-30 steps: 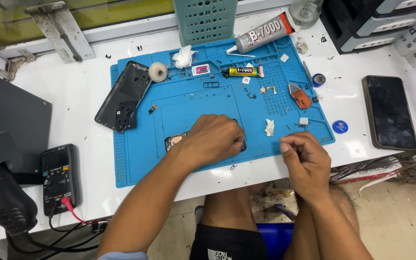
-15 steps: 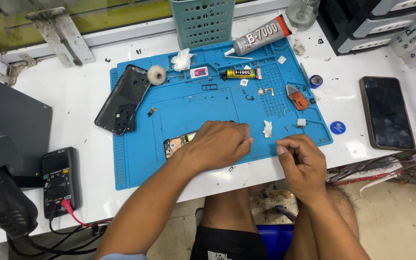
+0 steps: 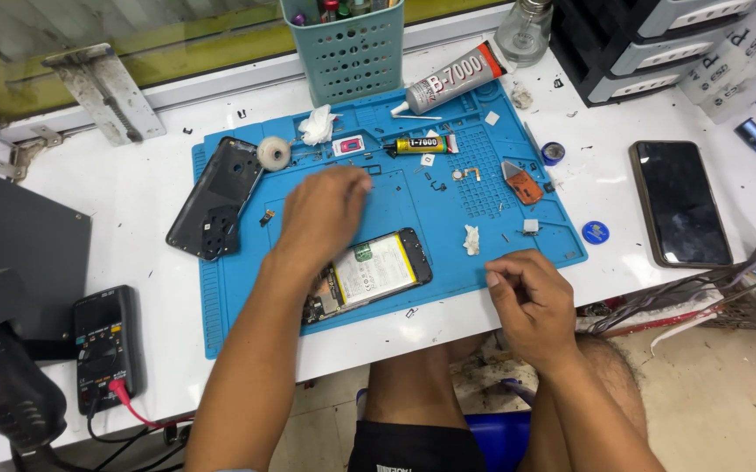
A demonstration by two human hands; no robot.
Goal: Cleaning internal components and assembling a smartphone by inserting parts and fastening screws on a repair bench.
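We count two hands: the left hand at the centre of the frame, the right hand lower right. Phones number two, an opened phone at centre and an intact dark phone at right, plus one detached back cover. We see two glue tubes, a large grey tube and a small yellow-black tube. One blue mat, one multimeter, one basket.

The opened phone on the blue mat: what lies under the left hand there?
The left hand hovers above the opened phone. Its battery and lower end show on the blue mat; the forearm covers its left end.
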